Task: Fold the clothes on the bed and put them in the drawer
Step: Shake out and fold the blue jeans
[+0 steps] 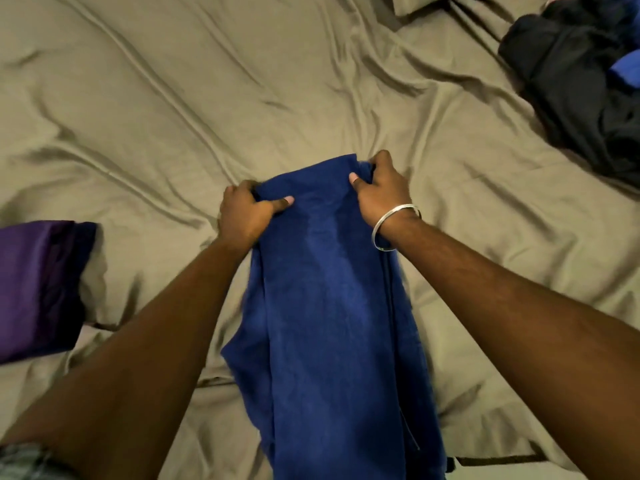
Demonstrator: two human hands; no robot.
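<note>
1. Olive-green sheet (207, 98) covers the bed and fills nearly the whole view, creased with long wrinkles that run toward the middle.
2. A dark blue garment (325, 306) lies lengthwise on the sheet in the middle of the bed, stretching from the near edge up to the hands; its far end is lifted slightly where it is gripped.
3. The left hand (247, 211) grips the far left corner of the blue garment, fingers curled under the cloth and the thumb pressed flat on top.
4. The right hand (379, 188) grips the far right corner of the same garment, fingers curled round the edge and the thumb lying on top of the fabric.
5. A silver bangle (394, 226) sits on the right wrist, just above the garment's right edge.
6. A purple cloth (38, 289) lies at the left edge of the bed, well apart from the blue garment; how it is folded cannot be told.
7. A heap of black clothes (575, 84) lies near the far right corner of the bed, with a bit of bright blue fabric (625, 72) showing at its right side.
8. A pillow (419, 3) in the same olive cloth shows partly at the far edge of the bed, beside the black heap.
9. A patch of checked sleeve (24, 460) shows at the near left corner of the view.
</note>
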